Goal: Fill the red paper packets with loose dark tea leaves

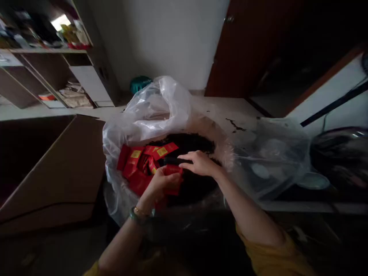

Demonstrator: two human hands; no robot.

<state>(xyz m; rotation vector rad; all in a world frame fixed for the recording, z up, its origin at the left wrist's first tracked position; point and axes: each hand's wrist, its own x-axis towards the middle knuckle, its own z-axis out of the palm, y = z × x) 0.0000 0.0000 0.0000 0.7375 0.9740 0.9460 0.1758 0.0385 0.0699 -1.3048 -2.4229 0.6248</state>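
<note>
My left hand (pixel 163 182) is closed on a red packet (pixel 174 170), over a large clear plastic bag with its mouth spread wide. Between the thumb and fingers of my right hand (pixel 199 163) is a dark, elongated object (pixel 172 161), held right beside the red packet; its kind is too dark to make out. Several red packets with yellow labels (pixel 162 151) lie heaped on the left inside the bag. Dark loose material (pixel 195 143), crumbly at its edges, fills the middle and right under my hands.
The clear bag's rim (pixel 172 94) rises at the back. An open cardboard box (pixel 63 172) stands on the left, and another clear plastic bag (pixel 273 157) lies on the right. Dark crumbs (pixel 235 125) are scattered on the floor. Behind are a shelf unit (pixel 94 82) and a brown door (pixel 230 57).
</note>
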